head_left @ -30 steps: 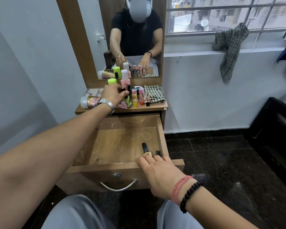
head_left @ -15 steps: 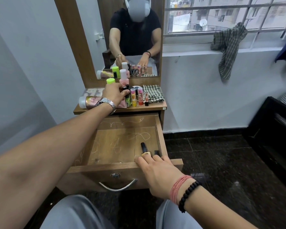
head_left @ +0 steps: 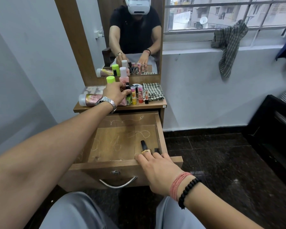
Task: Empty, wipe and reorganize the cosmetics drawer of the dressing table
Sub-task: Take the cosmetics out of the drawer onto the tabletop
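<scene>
Our left hand [head_left: 116, 93] is up on the dressing-table top [head_left: 155, 105], thumb and fingers curled round a small dark-capped bottle [head_left: 127, 87] among the cosmetics standing there. It has stayed on that spot through the last second and only tightened its hold a little, so we judge the bottle is being set into the row and not yet released.

Our right hand [head_left: 157, 167] lies over the front edge of the drawer [head_left: 109, 166], fingers fairly straight and reaching in. The fingertips [head_left: 139, 157] have not moved and sit just at a black-capped nail polish bottle [head_left: 144, 147] lying on the drawer floor, with a small dark item [head_left: 156, 150] beside it by the right wall. This hand grips nothing.

Those two pieces look like the last things in the drawer, so emptying is nearly done.

Just right of the row of balm sticks [head_left: 136, 96] lies a folded checked cloth [head_left: 153, 91], handy for wiping. The scribbled drawer bottom [head_left: 119, 142] is not wiped yet.
</scene>
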